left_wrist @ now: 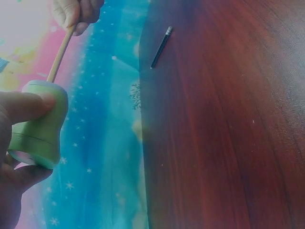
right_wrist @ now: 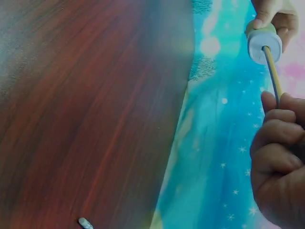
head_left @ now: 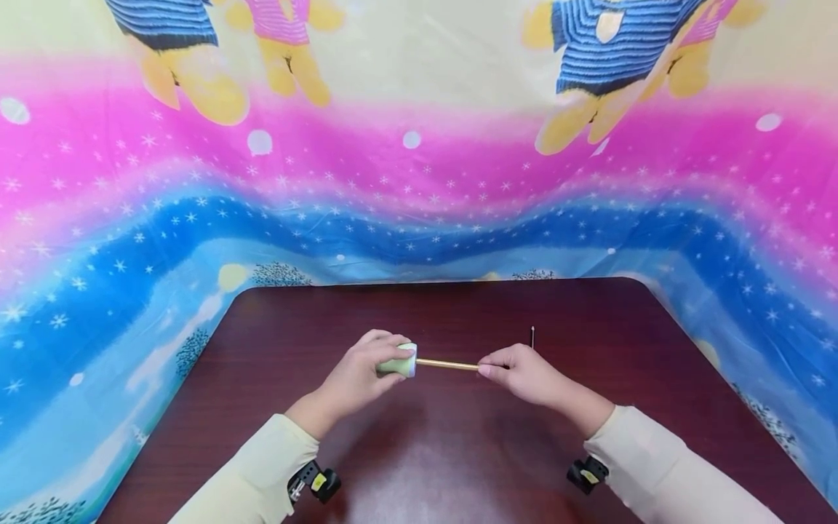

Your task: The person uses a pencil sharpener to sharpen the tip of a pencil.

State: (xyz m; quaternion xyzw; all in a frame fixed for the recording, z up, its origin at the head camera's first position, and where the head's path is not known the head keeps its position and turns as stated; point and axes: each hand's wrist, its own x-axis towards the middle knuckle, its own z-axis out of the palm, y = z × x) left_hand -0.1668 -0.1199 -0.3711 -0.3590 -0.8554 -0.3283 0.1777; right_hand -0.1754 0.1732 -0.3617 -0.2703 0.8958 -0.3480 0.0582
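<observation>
My left hand [head_left: 356, 372] grips a small green pencil sharpener [left_wrist: 45, 121] with a pale lavender end, fingers and thumb wrapped about its body. From the hole in that end [right_wrist: 258, 44] runs a yellow pencil [head_left: 448, 364], whose inserted tip is hidden. The thumb and fingers of my right hand [head_left: 529, 377] pinch the pencil's other end. Both hands are raised above the table, the sharpener on the left and the pencil nearly level between them.
A dark pencil with an eraser end [left_wrist: 161, 47] lies on the reddish-brown wooden table [head_left: 432, 444], beyond the right hand. Around the table's back and sides hangs a printed curtain [head_left: 419, 167] in pink and blue. Each wrist carries a small black camera mount.
</observation>
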